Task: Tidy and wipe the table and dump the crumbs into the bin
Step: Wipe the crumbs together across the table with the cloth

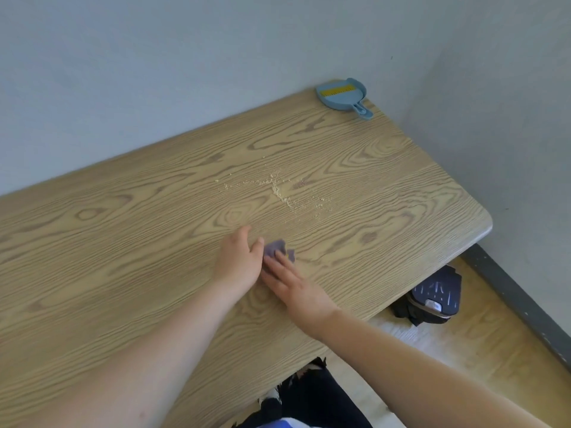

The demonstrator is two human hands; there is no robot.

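A small purple cloth (276, 247) lies on the wooden table (123, 242) near its middle. My left hand (239, 261) rests beside the cloth on its left, thumb touching its edge. My right hand (292, 284) lies flat with straight fingers pressing on the cloth from the near side. Pale crumbs (279, 191) are scattered on the table just beyond the cloth. A blue dustpan (341, 95) with a yellow brush strip lies at the far right corner. A dark bin (435, 296) stands on the floor under the table's right end.
Grey walls close in the table at the back and right. The table's rounded right corner (485, 223) overhangs the wooden floor (482, 344). A dark skirting runs along the right wall. My legs in dark clothing (309, 393) show below the near edge.
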